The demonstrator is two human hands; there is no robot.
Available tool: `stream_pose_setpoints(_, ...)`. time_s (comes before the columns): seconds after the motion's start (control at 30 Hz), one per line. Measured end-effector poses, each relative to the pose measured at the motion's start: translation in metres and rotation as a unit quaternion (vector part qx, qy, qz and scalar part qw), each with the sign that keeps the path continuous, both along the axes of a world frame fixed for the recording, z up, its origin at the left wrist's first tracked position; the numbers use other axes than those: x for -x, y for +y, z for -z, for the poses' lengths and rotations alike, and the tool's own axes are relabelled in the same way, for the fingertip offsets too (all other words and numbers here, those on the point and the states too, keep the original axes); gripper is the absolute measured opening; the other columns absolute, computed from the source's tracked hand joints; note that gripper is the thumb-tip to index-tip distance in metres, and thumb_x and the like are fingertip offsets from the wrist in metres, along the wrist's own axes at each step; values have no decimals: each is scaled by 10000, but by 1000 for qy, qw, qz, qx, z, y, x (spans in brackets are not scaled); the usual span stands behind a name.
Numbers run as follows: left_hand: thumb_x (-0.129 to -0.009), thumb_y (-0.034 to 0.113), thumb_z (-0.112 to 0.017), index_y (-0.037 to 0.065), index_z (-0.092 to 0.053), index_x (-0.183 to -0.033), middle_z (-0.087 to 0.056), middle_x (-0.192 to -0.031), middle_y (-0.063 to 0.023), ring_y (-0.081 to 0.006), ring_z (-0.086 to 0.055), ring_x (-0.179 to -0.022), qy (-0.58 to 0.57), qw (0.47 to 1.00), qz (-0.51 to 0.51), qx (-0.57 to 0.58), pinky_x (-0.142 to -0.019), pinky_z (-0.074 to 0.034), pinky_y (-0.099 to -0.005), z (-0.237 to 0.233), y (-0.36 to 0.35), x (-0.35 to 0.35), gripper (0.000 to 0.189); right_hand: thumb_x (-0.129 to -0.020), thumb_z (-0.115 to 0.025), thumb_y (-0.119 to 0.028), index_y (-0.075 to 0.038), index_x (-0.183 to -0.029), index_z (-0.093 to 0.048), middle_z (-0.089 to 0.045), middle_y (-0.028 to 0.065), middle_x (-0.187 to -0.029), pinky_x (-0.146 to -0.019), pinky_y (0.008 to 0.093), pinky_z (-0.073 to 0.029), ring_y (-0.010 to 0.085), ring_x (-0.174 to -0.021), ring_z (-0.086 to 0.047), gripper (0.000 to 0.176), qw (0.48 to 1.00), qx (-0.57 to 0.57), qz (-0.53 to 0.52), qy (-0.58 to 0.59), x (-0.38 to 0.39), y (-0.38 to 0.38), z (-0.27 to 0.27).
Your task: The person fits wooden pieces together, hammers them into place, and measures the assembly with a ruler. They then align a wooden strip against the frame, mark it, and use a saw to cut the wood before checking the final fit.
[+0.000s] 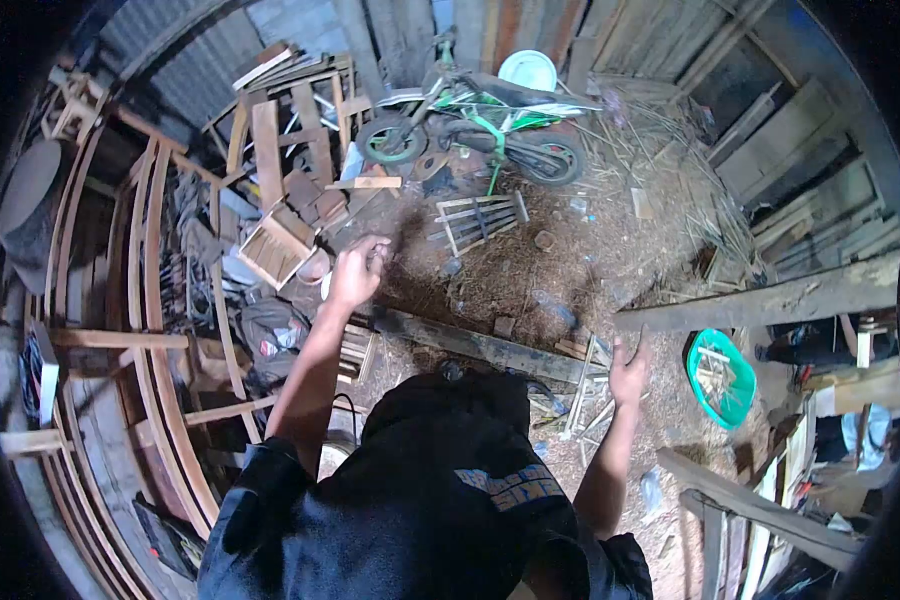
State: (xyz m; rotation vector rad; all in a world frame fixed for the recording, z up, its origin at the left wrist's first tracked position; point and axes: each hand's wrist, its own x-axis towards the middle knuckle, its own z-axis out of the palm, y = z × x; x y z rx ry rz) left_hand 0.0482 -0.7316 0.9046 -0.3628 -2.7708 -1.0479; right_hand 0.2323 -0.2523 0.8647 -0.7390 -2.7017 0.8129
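Note:
My left hand [358,270] is raised in front of me on the left, its fingers curled together; whether something small is between them is too small to tell. On the right, my right hand [628,372] has its fingers apart and holds nothing, just below the end of a thick wooden beam [760,305]. A long dark plank [480,345] lies across the ground between my two hands. Thin wooden slats [582,400] are beside my right hand. A slatted wooden piece [480,222] lies on the ground beyond my left hand.
A green and white motorbike [485,120] stands at the back. Wooden crates [276,248] and frames crowd the left. A turquoise basin [722,380] with wood pieces is at the right, above a slanting beam [760,508]. Straw and scraps litter the dirt floor [600,230].

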Motion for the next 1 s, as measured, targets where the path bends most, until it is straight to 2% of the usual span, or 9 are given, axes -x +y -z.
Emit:
stream_pose_setpoints(0.03,-930,117,-562,17,-662,-1049,-677,-986,-246,-427,-645,-963,29,1000,-5,12,-838,-510,-453,2,-11,-5,185,-937,-625,-310,25,-1466,-354,-396,270,-1480,-1167,437,-266,403,-1405,-339,682,1000,-2,-10,-1,6,-6,-1)
stream_pose_setpoints(0.07,-933,138,-573,18,-665,-1044,-672,-1013,-249,-430,-634,-990,1,999,-23,29,-865,-501,-452,4,-22,-12,187,-935,-626,-300,17,-1470,-353,-395,268,-1481,-1168,435,-266,400,-1405,-339,679,1000,4,-29,2,13,-13,-2)
stream_pose_setpoints(0.4,-910,133,-624,9,-666,-1054,-682,-1064,-213,-389,-637,-1047,8,989,-148,-17,-923,-487,-421,22,-72,-83,195,-922,-651,-247,12,-1463,-372,-409,266,-1472,-1156,434,-281,403,-1385,-366,662,987,22,-156,21,65,-48,6)
stream_pose_setpoints(0.5,-909,112,-629,15,-670,-1049,-689,-1059,-194,-377,-645,-1045,4,980,-197,-18,-942,-482,-401,22,-67,-106,174,-921,-661,-247,25,-1449,-385,-418,263,-1467,-1143,440,-303,404,-1370,-386,655,980,28,-196,21,79,-47,2)
stream_pose_setpoints(0.57,-896,123,-627,18,-658,-1083,-669,-1069,-233,-415,-618,-1039,-9,977,-214,8,-914,-479,-451,19,-61,-122,217,-927,-653,-275,22,-1456,-371,-412,261,-1471,-1141,444,-307,405,-1370,-386,669,973,11,-229,35,89,-38,10)
stream_pose_setpoints(0.63,-900,127,-625,18,-662,-1077,-672,-1058,-225,-416,-621,-1023,-4,974,-228,10,-907,-481,-450,26,-54,-136,211,-939,-638,-330,15,-1471,-343,-400,257,-1481,-1135,451,-315,407,-1370,-385,699,960,-22,-271,61,96,-31,15)
stream_pose_setpoints(0.77,-911,129,-614,13,-670,-1058,-678,-1033,-212,-395,-634,-999,-3,968,-250,-28,-890,-489,-433,28,-34,-161,195,-951,-614,-364,-4,-1496,-298,-359,255,-1505,-1146,471,-304,412,-1392,-345,725,951,-3,-307,45,102,-12,13)
stream_pose_setpoints(0.87,-897,109,-623,7,-658,-1064,-672,-1000,-207,-392,-629,-974,2,961,-277,-2,-856,-489,-439,20,-15,-181,199,-952,-610,-370,-17,-1505,-285,-342,257,-1514,-1147,476,-304,416,-1406,-320,732,948,4,-319,7,107,1,11)
stream_pose_setpoints(1.0,-889,100,-624,26,-666,-1069,-656,-1017,-207,-390,-607,-968,-9,947,-317,41,-872,-474,-432,8,12,-208,199,-950,-611,-372,-25,-1512,-273,-330,257,-1520,-1153,479,-294,431,-1406,-313,742,939,7,-343,-10,111,22,23)
